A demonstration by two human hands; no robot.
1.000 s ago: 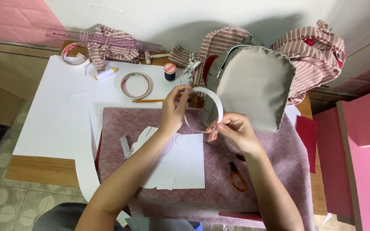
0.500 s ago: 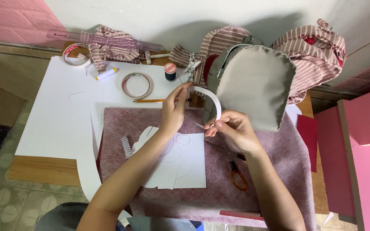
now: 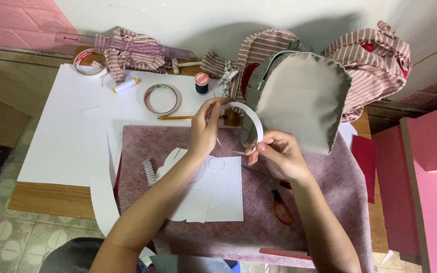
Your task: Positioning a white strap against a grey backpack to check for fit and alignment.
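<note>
A curved white paper strip (image 3: pixel 251 115) arches between both hands above the mauve felt sheet (image 3: pixel 324 202). My left hand (image 3: pixel 206 127) pinches its upper left end. My right hand (image 3: pixel 276 151) pinches the lower right end, close to the grey fabric bag panel (image 3: pixel 302 98). Below the hands lie white paper cut-outs (image 3: pixel 213 189) on the felt. Scissors with orange handles (image 3: pixel 279 205) rest on the felt under my right wrist.
A tape roll (image 3: pixel 161 99), pencil (image 3: pixel 175 118), dark thread spool (image 3: pixel 202 83), a white tube (image 3: pixel 126 86) and another tape roll (image 3: pixel 88 62) lie on the white sheet (image 3: pixel 56 136). Striped fabric (image 3: pixel 375 60) is piled at the back. Pink furniture (image 3: pixel 431 177) stands at right.
My right hand has shifted slightly along the strip's lower end. My left hand keeps its hold at the top; the strip stays arched.
</note>
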